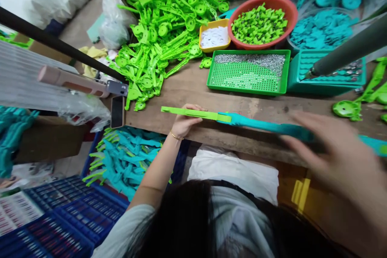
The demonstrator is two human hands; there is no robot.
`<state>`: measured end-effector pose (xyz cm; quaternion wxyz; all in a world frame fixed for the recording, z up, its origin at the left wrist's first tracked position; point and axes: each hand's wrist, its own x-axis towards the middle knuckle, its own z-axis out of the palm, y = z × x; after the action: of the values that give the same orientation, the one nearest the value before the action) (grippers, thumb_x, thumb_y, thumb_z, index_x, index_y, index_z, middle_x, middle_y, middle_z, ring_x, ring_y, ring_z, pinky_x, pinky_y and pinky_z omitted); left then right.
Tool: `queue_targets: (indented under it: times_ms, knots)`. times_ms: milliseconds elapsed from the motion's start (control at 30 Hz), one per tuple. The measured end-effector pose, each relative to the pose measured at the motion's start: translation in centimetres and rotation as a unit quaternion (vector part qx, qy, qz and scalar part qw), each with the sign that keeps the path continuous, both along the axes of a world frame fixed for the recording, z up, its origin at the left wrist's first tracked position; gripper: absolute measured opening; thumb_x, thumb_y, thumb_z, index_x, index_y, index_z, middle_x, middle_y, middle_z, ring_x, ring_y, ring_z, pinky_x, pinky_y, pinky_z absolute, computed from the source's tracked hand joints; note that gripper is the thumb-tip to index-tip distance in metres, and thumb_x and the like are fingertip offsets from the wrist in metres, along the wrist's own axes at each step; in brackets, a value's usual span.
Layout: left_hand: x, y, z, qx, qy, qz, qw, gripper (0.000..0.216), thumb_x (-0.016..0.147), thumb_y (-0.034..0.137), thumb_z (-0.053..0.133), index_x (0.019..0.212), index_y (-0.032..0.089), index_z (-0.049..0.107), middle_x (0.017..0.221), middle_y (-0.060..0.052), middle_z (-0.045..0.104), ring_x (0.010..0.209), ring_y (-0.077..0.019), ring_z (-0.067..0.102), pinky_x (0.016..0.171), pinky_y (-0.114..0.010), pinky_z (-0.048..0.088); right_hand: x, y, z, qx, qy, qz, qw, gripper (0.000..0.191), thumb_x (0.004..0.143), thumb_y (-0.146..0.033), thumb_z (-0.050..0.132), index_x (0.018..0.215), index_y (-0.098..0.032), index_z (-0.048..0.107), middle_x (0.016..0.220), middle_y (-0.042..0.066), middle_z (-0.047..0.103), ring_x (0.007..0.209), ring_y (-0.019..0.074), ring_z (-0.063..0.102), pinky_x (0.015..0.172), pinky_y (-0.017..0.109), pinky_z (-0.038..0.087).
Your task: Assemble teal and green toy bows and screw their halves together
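A long plastic piece lies along the front edge of the wooden bench: its left part is bright green [193,113], its right part teal [266,125]. My left hand [185,123] is closed round the green end, thumb on top. My right hand [335,157] is close to the camera and smeared by motion, fingers spread, over the teal end; whether it touches the piece is unclear.
A heap of green plastic parts [163,36] covers the bench's left. Behind stand a green tray with small metal bits [248,73], a teal tray [326,76], a red bowl of green pieces [260,22] and a yellow dish [214,35]. Blue crates [69,217] sit below left.
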<state>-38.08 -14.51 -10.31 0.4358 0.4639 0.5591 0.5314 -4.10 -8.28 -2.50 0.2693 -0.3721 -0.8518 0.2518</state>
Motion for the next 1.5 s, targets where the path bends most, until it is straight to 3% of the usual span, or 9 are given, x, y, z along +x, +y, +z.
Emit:
queue_targets:
  times_ms: [167,300,433,667,833,1100,1233,1367,1500]
  knots:
    - [0.7,-0.4,-0.4,0.017,-0.024,-0.041,0.999,0.045,0.065,0.049,0.083,0.089,0.021,0.055,0.094,-0.003,0.066,0.097,-0.0204,0.067,0.093,-0.044,0.052,-9.6,-0.9,-1.6,0.146,-0.181,0.095,0.968,0.036,0.09,-0.032,0.056,0.119,-0.011,0.058,0.113,0.014,0.067,0.099,0.0291,0.061,0.086,0.043,0.046]
    - [1.2,0.3,-0.6,0.024,-0.007,-0.051,0.998,0.043,0.065,0.053,0.082,0.083,0.02,0.06,0.09,-0.004,0.069,0.097,-0.0214,0.067,0.097,-0.046,0.049,-11.0,-0.5,-2.8,0.167,-0.193,0.079,0.964,0.028,0.092,-0.032,0.052,0.111,-0.013,0.062,0.1,0.009,0.071,0.087,0.0241,0.062,0.073,0.037,0.043]
    - [1.3,0.7,-0.6,0.08,-0.039,-0.071,0.994,0.028,0.07,0.034,0.083,0.086,0.02,0.066,0.091,-0.003,0.071,0.095,-0.0183,0.068,0.1,-0.044,0.048,-11.2,-0.4,-2.3,0.161,-0.202,0.076,0.963,0.028,0.089,-0.032,0.058,0.108,-0.012,0.062,0.097,0.009,0.071,0.085,0.0248,0.062,0.072,0.036,0.043]
    - [-1.9,0.0,1.1,0.138,0.003,-0.095,0.986,0.045,0.067,0.027,0.085,0.108,0.022,0.067,0.102,-0.006,0.069,0.103,-0.0198,0.062,0.091,-0.036,0.05,-15.9,-1.1,-1.9,0.091,-0.025,0.111,0.989,0.022,0.093,-0.026,0.053,0.11,-0.016,0.062,0.111,0.006,0.07,0.099,0.0205,0.063,0.085,0.034,0.046]
    - [-2.9,-0.8,3.0,0.157,0.063,-0.074,0.983,0.027,0.07,0.023,0.083,0.095,0.022,0.072,0.089,-0.004,0.069,0.087,-0.0164,0.064,0.081,-0.032,0.052,-17.8,-1.5,-2.7,0.017,0.048,0.11,0.993,0.015,0.094,-0.029,0.051,0.096,-0.02,0.063,0.097,0.003,0.072,0.089,0.0172,0.063,0.078,0.032,0.046]
    - [-2.7,-0.9,3.8,0.159,0.135,-0.051,0.977,0.018,0.07,0.022,0.082,0.085,0.02,0.072,0.081,-0.003,0.071,0.08,-0.0159,0.066,0.076,-0.03,0.055,-19.2,-2.1,-3.0,0.023,0.075,0.089,0.993,0.016,0.093,-0.024,0.053,0.086,-0.018,0.065,0.085,0.004,0.072,0.079,0.017,0.061,0.071,0.03,0.048]
    - [-4.4,-0.6,4.0,0.102,0.169,-0.054,0.979,0.019,0.068,0.023,0.083,0.083,0.02,0.073,0.084,-0.003,0.071,0.082,-0.0163,0.066,0.078,-0.03,0.054,-15.6,-1.7,-1.3,0.049,0.081,0.073,0.993,0.018,0.091,-0.029,0.057,0.104,-0.019,0.065,0.106,0.004,0.072,0.097,0.0171,0.065,0.086,0.03,0.051]
    - [-6.4,-0.2,3.3,0.049,0.128,0.021,0.99,0.036,0.062,0.03,0.086,0.093,0.02,0.07,0.092,-0.004,0.07,0.086,-0.0188,0.066,0.083,-0.033,0.054,-6.1,-0.9,-0.2,0.138,0.04,-0.113,0.983,0.029,0.085,-0.025,0.066,0.113,-0.02,0.062,0.114,0.009,0.07,0.11,0.0218,0.063,0.097,0.038,0.048]
    - [-6.0,-0.9,3.7,0.133,0.131,0.236,0.954,0.06,0.068,0.039,0.081,0.12,0.023,0.055,0.106,-0.001,0.064,0.094,-0.0178,0.063,0.089,-0.036,0.052,1.7,-0.1,-1.9,0.144,-0.06,-0.17,0.973,0.032,0.082,-0.026,0.07,0.113,-0.021,0.062,0.114,0.01,0.07,0.107,0.0262,0.065,0.099,0.046,0.045]
